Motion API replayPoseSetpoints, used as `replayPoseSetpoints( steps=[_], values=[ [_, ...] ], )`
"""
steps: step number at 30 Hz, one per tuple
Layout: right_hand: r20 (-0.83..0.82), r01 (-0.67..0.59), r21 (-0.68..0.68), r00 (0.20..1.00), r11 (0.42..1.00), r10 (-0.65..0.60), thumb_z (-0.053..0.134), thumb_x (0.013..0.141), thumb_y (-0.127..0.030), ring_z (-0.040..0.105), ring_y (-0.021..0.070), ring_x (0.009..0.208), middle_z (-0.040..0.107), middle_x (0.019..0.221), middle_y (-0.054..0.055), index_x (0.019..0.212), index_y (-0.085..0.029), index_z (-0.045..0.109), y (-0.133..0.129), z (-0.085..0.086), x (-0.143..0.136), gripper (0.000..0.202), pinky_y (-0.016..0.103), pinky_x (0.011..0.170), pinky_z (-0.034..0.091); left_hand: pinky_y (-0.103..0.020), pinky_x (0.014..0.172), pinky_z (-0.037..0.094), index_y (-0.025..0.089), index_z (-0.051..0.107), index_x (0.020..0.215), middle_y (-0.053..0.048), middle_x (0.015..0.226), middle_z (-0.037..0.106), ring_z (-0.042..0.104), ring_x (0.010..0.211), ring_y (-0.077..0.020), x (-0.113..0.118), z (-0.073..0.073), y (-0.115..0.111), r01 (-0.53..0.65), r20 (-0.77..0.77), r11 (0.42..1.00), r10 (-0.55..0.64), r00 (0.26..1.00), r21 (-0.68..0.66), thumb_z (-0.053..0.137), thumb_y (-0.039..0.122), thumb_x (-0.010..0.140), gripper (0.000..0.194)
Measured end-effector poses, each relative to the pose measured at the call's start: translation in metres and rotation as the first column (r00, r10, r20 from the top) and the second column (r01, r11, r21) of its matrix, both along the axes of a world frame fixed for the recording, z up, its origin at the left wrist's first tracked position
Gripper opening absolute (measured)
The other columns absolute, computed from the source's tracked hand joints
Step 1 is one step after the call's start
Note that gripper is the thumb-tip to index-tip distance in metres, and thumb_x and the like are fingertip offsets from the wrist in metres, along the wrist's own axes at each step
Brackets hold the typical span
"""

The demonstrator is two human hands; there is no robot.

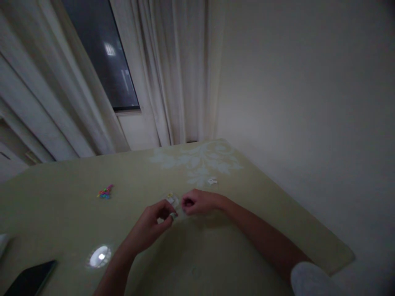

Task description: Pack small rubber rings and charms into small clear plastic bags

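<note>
Low over the table, my left hand point(151, 226) pinches a small whitish piece point(173, 215) with a dark reddish spot between thumb and fingertips. Just right of it, my right hand point(199, 201) is closed with its fingertips curled together, facing the left. Whatever those fingers hold, if anything, is too small and dim to make out. Behind the gap between both hands lies a small clear plastic item point(173, 200) with a yellow bit on it, partly covered by the left hand. A few small white pieces point(212, 181) rest beyond my right wrist.
A little heap of colourful small pieces point(105, 192) sits on the pale green table point(74, 213) to the left. At the lower left lies a dark phone point(31, 279), with a white object point(3, 243) at the edge. Curtains point(173, 74) and a wall point(302, 102) border the table.
</note>
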State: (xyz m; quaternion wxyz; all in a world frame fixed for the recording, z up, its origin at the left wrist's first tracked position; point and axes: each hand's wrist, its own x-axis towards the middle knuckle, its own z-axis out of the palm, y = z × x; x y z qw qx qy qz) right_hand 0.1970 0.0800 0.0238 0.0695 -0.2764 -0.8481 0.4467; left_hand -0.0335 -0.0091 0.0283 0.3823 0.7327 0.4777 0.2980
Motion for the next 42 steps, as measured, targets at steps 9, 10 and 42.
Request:
replayPoseSetpoints(
  steps=[9,10,42],
  values=[
    [-0.33,-0.077,-0.247,0.944,0.966,-0.009,0.065,0.085,-0.033,0.044,0.0116,0.072,0.051,0.08,-0.003,0.089,-0.016,0.061,-0.004,0.016,0.003,0.017,0.024,0.064,0.034,-0.032,0.085,0.057,0.018,0.075,0.097,-0.009,0.097,0.079,0.073,0.091,-0.0224,0.005,0.0,0.002,-0.078,0.312,0.995,0.096,0.945,-0.069,0.074,0.043,0.085,0.027],
    [-0.35,-0.087,-0.259,0.937,0.962,-0.009,0.065,0.085,-0.034,0.044,0.0116,0.072,0.052,0.08,-0.003,0.09,-0.016,0.061,-0.006,0.017,0.003,0.019,0.024,0.065,0.034,-0.032,0.084,0.057,0.018,0.076,0.093,-0.009,0.095,0.079,0.073,0.09,-0.0227,0.004,0.0,0.002,-0.109,0.33,0.992,0.121,0.936,-0.056,0.076,0.044,0.084,0.028],
    [-0.568,0.027,-0.343,0.79,0.939,-0.23,0.074,0.082,-0.036,0.045,0.0093,0.065,0.056,0.074,-0.004,0.086,-0.015,0.063,-0.023,0.022,-0.013,0.024,0.024,0.063,0.034,-0.022,0.07,0.059,0.019,0.072,0.085,-0.002,0.079,0.075,0.071,0.073,-0.0139,0.026,-0.007,-0.005,-0.375,0.587,0.905,0.195,0.786,0.202,0.08,0.026,0.086,0.011]
  ],
)
